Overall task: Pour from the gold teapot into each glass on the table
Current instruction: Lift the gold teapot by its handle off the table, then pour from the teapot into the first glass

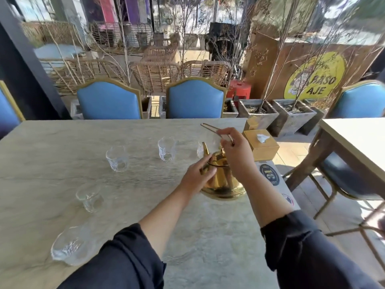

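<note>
The gold teapot [223, 182] stands on the marble table [62, 147] at the right. My right hand [235, 155] grips its thin wire handle from above. My left hand [198, 176] rests on the teapot's left side near the lid. Its spout points up and to the left. Several clear glasses stand on the table: one at the far middle [166, 151], one left of it [117, 158], one nearer [90, 197], and a blurred one at the near left [69, 245]. Another glass [200, 150] shows partly behind the spout.
A wooden tissue box [261, 143] sits at the table's right edge behind the teapot. Blue chairs [194, 101] line the far side. A second table [358, 138] stands to the right across a gap. Round stickers [269, 174] mark the right edge.
</note>
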The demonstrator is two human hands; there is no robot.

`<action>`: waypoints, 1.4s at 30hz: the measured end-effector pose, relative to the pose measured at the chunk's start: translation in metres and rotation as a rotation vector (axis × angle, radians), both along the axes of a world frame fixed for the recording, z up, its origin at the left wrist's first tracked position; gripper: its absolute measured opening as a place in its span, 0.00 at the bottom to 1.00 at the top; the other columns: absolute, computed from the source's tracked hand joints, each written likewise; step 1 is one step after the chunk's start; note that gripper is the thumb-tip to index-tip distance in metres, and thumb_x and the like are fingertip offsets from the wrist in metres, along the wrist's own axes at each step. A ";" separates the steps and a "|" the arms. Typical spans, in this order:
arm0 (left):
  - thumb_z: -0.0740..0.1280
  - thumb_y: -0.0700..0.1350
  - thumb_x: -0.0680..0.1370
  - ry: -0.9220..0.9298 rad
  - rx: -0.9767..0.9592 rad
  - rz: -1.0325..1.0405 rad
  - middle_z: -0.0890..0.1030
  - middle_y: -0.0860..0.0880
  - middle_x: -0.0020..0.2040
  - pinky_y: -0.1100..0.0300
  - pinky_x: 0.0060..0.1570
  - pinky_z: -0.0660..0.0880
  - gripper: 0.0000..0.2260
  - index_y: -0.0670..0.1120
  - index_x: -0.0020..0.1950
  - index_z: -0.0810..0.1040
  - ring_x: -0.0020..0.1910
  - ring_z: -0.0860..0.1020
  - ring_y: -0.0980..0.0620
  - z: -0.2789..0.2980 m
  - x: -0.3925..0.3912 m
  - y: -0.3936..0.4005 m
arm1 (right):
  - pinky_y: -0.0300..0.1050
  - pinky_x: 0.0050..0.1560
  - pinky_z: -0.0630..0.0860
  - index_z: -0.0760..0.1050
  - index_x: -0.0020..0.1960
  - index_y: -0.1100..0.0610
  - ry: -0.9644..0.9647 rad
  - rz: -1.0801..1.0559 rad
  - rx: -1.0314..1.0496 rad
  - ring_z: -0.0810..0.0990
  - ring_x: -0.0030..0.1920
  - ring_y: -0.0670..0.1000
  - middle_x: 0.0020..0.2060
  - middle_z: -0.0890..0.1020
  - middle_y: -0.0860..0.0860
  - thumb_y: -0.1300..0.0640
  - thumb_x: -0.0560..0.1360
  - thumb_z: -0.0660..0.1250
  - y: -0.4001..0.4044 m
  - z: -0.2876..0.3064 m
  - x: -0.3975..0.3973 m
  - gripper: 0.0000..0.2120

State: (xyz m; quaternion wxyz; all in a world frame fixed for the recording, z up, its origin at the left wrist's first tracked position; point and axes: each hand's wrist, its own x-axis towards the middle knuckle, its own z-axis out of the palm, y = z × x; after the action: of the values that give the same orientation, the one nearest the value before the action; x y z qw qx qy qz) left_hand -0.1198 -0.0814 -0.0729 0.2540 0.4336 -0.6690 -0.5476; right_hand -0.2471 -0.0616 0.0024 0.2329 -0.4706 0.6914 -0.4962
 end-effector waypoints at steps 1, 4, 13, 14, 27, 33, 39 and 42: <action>0.63 0.52 0.81 0.005 0.015 0.003 0.69 0.54 0.72 0.61 0.59 0.63 0.24 0.59 0.77 0.63 0.65 0.70 0.59 0.001 -0.003 -0.002 | 0.38 0.34 0.71 0.77 0.56 0.51 0.011 0.003 0.018 0.73 0.36 0.39 0.56 0.81 0.48 0.63 0.78 0.60 -0.007 0.001 -0.003 0.12; 0.64 0.53 0.81 0.054 0.087 0.051 0.71 0.58 0.60 0.61 0.55 0.73 0.23 0.60 0.76 0.65 0.50 0.74 0.65 0.000 -0.010 -0.008 | 0.37 0.31 0.66 0.78 0.56 0.52 0.032 0.013 0.076 0.74 0.36 0.43 0.59 0.80 0.49 0.63 0.78 0.59 -0.028 -0.001 -0.010 0.13; 0.68 0.55 0.78 0.150 0.215 0.226 0.78 0.59 0.59 0.61 0.37 0.79 0.20 0.63 0.70 0.73 0.41 0.81 0.66 -0.010 -0.023 -0.028 | 0.37 0.29 0.68 0.79 0.57 0.54 0.046 0.006 0.130 0.74 0.31 0.44 0.49 0.79 0.49 0.64 0.79 0.59 -0.075 -0.009 -0.022 0.13; 0.68 0.56 0.78 0.159 0.229 0.231 0.77 0.58 0.61 0.61 0.36 0.78 0.20 0.63 0.69 0.73 0.44 0.81 0.66 -0.011 -0.025 -0.029 | 0.37 0.29 0.68 0.79 0.57 0.54 0.048 0.007 0.134 0.74 0.31 0.44 0.51 0.80 0.50 0.64 0.79 0.59 -0.079 -0.010 -0.023 0.13; 0.75 0.50 0.73 0.251 0.378 0.200 0.76 0.63 0.60 0.53 0.46 0.75 0.30 0.63 0.72 0.70 0.57 0.80 0.55 -0.023 -0.037 -0.036 | 0.36 0.23 0.64 0.78 0.59 0.55 0.123 0.016 0.258 0.73 0.27 0.45 0.56 0.81 0.53 0.65 0.79 0.57 -0.102 -0.011 -0.034 0.15; 0.76 0.48 0.72 0.283 0.406 0.190 0.75 0.66 0.56 0.49 0.50 0.74 0.32 0.62 0.73 0.69 0.56 0.79 0.56 -0.022 -0.042 -0.037 | 0.33 0.18 0.64 0.79 0.57 0.55 0.175 0.035 0.255 0.73 0.26 0.45 0.54 0.82 0.53 0.65 0.79 0.57 -0.106 -0.010 -0.038 0.15; 0.77 0.49 0.70 0.311 0.401 0.193 0.73 0.59 0.68 0.48 0.51 0.76 0.34 0.62 0.73 0.69 0.59 0.80 0.52 -0.023 -0.045 -0.035 | 0.37 0.24 0.65 0.80 0.54 0.55 0.188 0.050 0.252 0.72 0.28 0.45 0.52 0.83 0.54 0.64 0.79 0.59 -0.111 -0.011 -0.041 0.12; 0.77 0.49 0.70 0.339 0.406 0.200 0.72 0.58 0.69 0.50 0.48 0.76 0.34 0.62 0.74 0.69 0.59 0.80 0.53 -0.023 -0.047 -0.033 | 0.38 0.25 0.66 0.81 0.54 0.55 0.184 0.056 0.251 0.72 0.29 0.46 0.52 0.83 0.54 0.63 0.79 0.60 -0.114 -0.012 -0.042 0.12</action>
State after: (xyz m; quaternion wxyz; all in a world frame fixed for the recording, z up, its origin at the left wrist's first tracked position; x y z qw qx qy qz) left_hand -0.1669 -0.1148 -0.0957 0.3229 0.4416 -0.4477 -0.7073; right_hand -0.2888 -0.1756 -0.0096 0.2395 -0.5003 0.7531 -0.3538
